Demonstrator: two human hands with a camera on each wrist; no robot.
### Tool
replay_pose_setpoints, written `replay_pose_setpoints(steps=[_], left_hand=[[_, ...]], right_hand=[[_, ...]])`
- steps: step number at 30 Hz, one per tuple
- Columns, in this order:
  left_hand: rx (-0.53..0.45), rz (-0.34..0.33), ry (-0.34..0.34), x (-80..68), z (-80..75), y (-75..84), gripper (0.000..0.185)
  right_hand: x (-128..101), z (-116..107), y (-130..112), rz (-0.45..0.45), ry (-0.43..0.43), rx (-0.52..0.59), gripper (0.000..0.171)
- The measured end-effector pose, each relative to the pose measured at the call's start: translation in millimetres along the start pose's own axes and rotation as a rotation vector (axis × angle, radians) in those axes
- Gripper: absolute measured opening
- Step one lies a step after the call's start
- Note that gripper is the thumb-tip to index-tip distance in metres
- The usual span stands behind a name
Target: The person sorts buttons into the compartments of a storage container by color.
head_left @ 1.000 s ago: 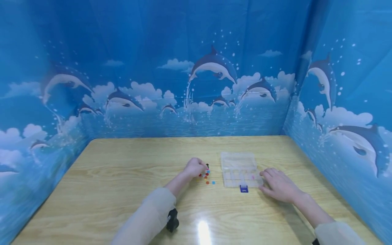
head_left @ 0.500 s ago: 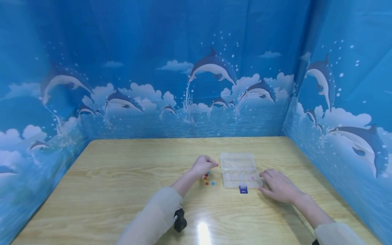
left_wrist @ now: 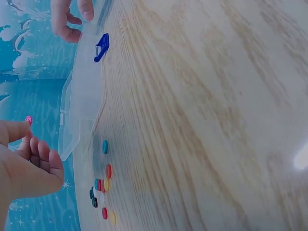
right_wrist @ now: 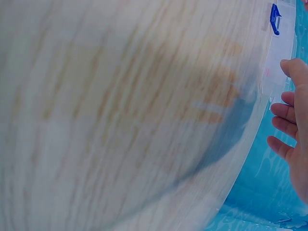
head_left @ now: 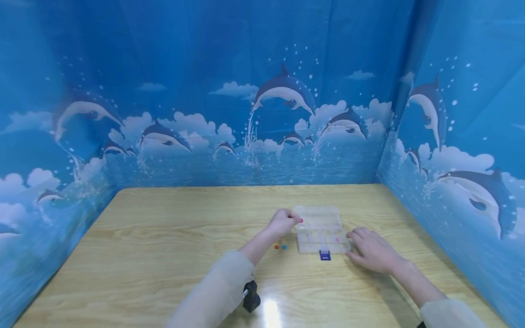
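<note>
My left hand [head_left: 297,219] hovers at the left edge of a clear plastic compartment box [head_left: 321,217] and pinches a small pink button [head_left: 301,220] between thumb and forefinger. The left wrist view shows the same pink button [left_wrist: 28,120] at my fingertips, just above the box [left_wrist: 83,96]. Several loose coloured buttons [left_wrist: 103,190] lie on the table beside the box; in the head view a red and a blue button [head_left: 280,247] show below my left hand. My right hand [head_left: 356,240] rests flat on the table, with its straight fingers [right_wrist: 285,111] against the box's right side.
A blue latch [head_left: 325,255] sticks out from the box's near edge. The wooden table [head_left: 172,237] is walled on three sides by blue dolphin-print curtains [head_left: 262,100]. A black wrist camera [head_left: 251,296] sits on my left sleeve.
My left hand has lifted off the pile of buttons and moved right to the box's left edge with the pink button pinched. The right hand has stayed put.
</note>
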State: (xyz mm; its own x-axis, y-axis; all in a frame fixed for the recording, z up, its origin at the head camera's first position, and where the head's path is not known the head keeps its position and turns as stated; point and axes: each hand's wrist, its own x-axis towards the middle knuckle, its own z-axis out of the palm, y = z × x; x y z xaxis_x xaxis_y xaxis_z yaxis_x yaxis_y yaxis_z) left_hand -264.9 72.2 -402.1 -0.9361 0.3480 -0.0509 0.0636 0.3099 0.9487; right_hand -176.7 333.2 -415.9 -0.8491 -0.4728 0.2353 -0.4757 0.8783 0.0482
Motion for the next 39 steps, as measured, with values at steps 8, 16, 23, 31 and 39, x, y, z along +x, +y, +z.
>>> replay_pose_setpoints(steps=[8,16,23,31,39], left_hand=[[0.008,0.001,0.002,1.6,7.3,4.6,0.013],[0.017,-0.01,-0.014,6.0,17.4,12.4,0.013],[0.007,-0.02,-0.012,12.7,29.7,15.7,0.011],[-0.013,-0.029,-0.019,13.4,43.3,14.9,0.01],[0.023,-0.008,0.0,15.8,60.9,15.0,0.008]], right_hand=[[0,0,0,0.001,-0.002,0.005,0.047],[0,0,2,-0.001,0.004,0.007,0.048],[1,3,4,-0.002,-0.001,0.001,0.047],[2,3,4,-0.003,0.004,0.015,0.046],[1,3,5,-0.003,0.0,0.015,0.045]])
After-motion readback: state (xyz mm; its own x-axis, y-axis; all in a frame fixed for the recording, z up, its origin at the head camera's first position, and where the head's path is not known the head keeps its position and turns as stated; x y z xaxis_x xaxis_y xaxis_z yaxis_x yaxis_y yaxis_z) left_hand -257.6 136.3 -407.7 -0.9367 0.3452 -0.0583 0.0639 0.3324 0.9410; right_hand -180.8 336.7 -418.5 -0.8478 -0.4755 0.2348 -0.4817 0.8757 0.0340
